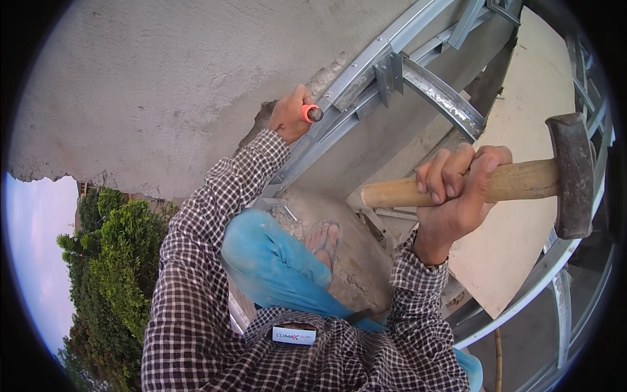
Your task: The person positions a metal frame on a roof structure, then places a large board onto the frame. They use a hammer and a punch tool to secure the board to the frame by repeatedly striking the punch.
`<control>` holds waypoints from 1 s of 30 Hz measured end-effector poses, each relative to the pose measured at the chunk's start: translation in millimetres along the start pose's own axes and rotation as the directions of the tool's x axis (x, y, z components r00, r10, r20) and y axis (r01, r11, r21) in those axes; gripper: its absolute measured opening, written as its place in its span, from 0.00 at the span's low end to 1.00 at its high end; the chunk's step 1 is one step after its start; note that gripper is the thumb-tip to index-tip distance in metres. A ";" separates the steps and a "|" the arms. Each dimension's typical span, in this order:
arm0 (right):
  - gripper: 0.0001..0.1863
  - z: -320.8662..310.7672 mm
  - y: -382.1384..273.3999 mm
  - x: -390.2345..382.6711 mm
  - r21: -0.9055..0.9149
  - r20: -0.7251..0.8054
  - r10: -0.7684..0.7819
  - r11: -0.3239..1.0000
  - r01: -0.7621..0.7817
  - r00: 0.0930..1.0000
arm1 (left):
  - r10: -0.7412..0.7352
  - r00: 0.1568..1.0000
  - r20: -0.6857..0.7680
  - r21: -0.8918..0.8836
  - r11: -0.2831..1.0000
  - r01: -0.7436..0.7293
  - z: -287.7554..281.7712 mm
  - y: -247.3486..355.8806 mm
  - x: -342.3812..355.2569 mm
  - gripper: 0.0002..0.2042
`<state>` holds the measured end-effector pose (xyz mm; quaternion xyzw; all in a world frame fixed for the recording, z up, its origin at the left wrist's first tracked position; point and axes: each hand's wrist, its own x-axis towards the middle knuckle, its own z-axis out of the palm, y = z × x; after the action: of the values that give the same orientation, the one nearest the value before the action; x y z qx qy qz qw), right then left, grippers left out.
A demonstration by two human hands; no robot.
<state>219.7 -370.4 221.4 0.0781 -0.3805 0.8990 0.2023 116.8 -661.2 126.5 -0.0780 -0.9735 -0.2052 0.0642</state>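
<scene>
My left hand (289,114) is closed around a chisel with an orange grip (309,112), whose dark metal end points toward me. The hand is at a chipped, broken patch (261,114) in the grey plastered wall (163,78), right beside a metal channel frame (366,72) with bolts along it. Whatever the chisel's far end touches is hidden by the hand. My right hand (460,196) grips the wooden handle (526,179) of a heavy hammer, raised to the right, its dark iron head (571,176) away from the chisel.
A pale board (513,85) lies among curved steel framing (558,261) on the right. Below are my bent leg in blue trousers (268,255) and my sandalled foot (323,238) on a rough concrete ledge (343,277). At far left, trees (108,261) and sky show past the wall's broken edge.
</scene>
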 end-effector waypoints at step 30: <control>0.15 -24.5 58.0 -38.3 -0.241 -0.085 0.431 0.866 -0.439 0.898 | 0.265 0.963 -0.054 0.231 0.941 -0.246 9.9 7.7 -5.3 0.16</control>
<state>230.2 -401.1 155.2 -0.0487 -0.4975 0.8660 0.0082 122.4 -650.8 119.7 -0.1871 -0.9683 -0.0880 0.1398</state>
